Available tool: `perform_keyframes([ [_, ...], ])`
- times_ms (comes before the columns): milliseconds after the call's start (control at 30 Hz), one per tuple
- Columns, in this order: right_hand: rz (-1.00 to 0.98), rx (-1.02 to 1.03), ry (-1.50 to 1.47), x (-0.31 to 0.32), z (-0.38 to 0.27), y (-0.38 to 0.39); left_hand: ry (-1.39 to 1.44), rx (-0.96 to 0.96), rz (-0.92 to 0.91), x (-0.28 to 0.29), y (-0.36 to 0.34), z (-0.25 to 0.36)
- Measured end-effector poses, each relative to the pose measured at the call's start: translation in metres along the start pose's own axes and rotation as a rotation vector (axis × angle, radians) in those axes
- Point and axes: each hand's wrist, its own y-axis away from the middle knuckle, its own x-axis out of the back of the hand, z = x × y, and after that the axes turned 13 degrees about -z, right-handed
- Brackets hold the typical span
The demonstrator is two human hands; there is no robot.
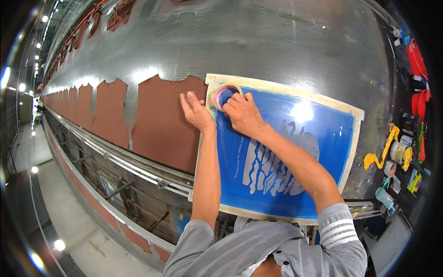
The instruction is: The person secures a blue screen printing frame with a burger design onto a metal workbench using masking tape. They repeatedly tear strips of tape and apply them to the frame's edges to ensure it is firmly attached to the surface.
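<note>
A blue printing screen (334,138) with a pale wavy design lies flat before me, its border covered in cream tape. At its far left corner, my right hand (243,113) is closed on the near side of a roll of tape (215,98), whose pinkish core shows. The roll rests on or just above the screen; I cannot tell which. My left hand (198,111) is open, palm up with fingers spread, beside the screen's left border. Just beyond that hand a brown fabric panel (161,122) lies flat on the grey table (277,41), partly under the screen's edge.
More brown panels (110,108) run in a row to the far left, along a metal rail (152,180). Loose brown cloth (121,14) hangs bunched at the far side. On the right stand red containers (417,57), a yellow cloth (385,147) and a spray bottle (384,197).
</note>
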Motion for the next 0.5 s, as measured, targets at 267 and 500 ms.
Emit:
perform_keyframes([
  [267, -0.011, 0.008, 0.005, -0.003, -0.003, -0.01, 0.196, -0.149, -0.352, 0.018, -0.021, -0.054],
  [500, -0.082, -0.8, 0.395, 0.157, 0.053, 0.224, -1.061, -0.64, -0.513, 0.0, -0.009, -0.039],
])
